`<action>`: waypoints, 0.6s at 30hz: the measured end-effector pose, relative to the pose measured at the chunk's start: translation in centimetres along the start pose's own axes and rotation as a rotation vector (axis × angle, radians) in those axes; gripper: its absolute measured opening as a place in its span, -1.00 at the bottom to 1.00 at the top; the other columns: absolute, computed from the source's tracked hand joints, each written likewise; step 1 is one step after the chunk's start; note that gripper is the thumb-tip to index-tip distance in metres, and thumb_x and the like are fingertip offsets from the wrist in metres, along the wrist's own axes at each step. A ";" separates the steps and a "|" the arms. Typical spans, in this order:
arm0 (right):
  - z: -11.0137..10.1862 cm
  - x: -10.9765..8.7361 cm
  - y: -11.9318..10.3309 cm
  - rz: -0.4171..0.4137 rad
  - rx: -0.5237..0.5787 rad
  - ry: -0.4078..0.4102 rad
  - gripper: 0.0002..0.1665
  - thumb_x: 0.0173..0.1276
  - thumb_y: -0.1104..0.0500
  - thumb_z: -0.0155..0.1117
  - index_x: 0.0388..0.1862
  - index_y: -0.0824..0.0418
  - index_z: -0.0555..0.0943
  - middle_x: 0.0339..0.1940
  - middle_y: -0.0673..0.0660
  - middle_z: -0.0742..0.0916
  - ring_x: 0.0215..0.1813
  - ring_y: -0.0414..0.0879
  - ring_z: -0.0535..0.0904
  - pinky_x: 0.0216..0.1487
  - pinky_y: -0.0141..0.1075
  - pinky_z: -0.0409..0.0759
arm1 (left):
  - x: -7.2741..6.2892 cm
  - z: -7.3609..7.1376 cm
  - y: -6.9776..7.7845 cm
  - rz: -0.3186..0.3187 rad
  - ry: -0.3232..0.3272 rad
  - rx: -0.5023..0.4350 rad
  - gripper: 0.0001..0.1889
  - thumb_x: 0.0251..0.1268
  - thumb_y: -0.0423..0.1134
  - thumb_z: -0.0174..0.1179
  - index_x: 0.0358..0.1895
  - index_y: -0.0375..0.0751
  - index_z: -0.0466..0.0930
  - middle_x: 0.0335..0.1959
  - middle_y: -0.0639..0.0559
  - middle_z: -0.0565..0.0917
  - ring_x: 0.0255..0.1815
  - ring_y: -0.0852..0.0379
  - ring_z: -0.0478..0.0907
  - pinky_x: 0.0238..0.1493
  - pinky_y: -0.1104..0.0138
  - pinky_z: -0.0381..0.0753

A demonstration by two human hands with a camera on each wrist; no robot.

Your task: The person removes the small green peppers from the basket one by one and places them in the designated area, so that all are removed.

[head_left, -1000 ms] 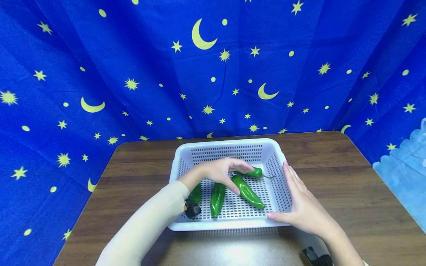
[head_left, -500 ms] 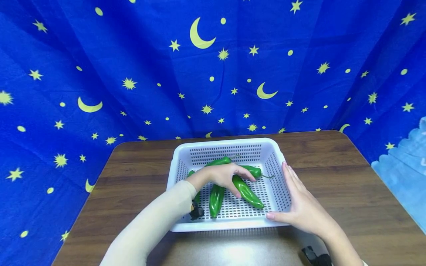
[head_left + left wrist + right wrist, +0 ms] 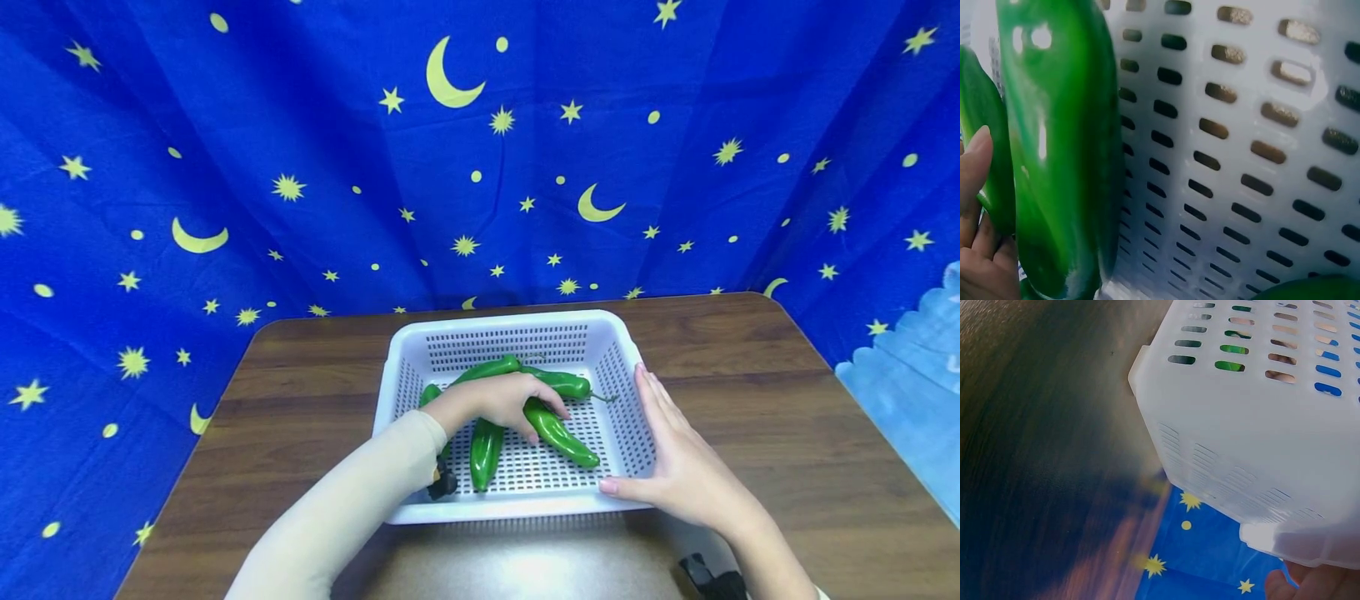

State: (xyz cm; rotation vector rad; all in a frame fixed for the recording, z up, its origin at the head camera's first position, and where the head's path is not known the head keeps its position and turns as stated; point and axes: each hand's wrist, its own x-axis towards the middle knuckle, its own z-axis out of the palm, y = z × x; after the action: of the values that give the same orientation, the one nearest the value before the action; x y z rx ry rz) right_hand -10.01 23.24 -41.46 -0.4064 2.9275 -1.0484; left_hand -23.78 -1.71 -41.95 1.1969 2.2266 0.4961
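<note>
A white perforated plastic basket [image 3: 517, 506] holds several glossy green chili peppers. My left hand [image 3: 510, 404] is down inside it, gripping the upper end of a slanted green chili pepper [image 3: 564, 440]. In the left wrist view, thumb and fingers bend round that pepper [image 3: 990, 150], behind a larger pepper [image 3: 1063, 137] close to the camera. My right hand [image 3: 678, 458] spreads against the basket's near right corner, thumb at the front rim and fingers straight along the right side. The right wrist view shows fingertips [image 3: 1319, 584] at the rim.
More peppers lie around the left hand: one at the back [image 3: 491, 367], one at back right [image 3: 570, 384], one in front [image 3: 486, 458]. The basket stands on a brown wooden table [image 3: 757, 392]. A blue star-patterned curtain [image 3: 480, 150] hangs behind it.
My left hand has lowered and closed its fingers round the slanted pepper, uncovering the peppers at the back. The right hand has stayed at the basket corner.
</note>
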 end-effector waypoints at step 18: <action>-0.1 0.0 -0.1 0.000 -0.009 -0.005 0.63 -0.10 -0.32 0.60 0.65 -0.03 -0.35 0.68 0.15 -0.09 0.66 0.26 -0.17 0.35 0.49 0.09 | -0.1 0.3 0.1 0.035 -0.027 0.002 -0.51 0.11 -0.25 0.46 0.16 0.11 0.65 0.18 0.27 0.64 0.29 0.27 0.48 0.40 0.36 0.35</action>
State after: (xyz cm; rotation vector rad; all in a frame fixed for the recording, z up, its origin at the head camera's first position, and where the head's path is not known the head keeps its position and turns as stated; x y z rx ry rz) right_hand -9.99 23.23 -41.36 -0.4093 2.9289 -1.0328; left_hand -23.49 -1.70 -42.13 1.2381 2.1873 0.4896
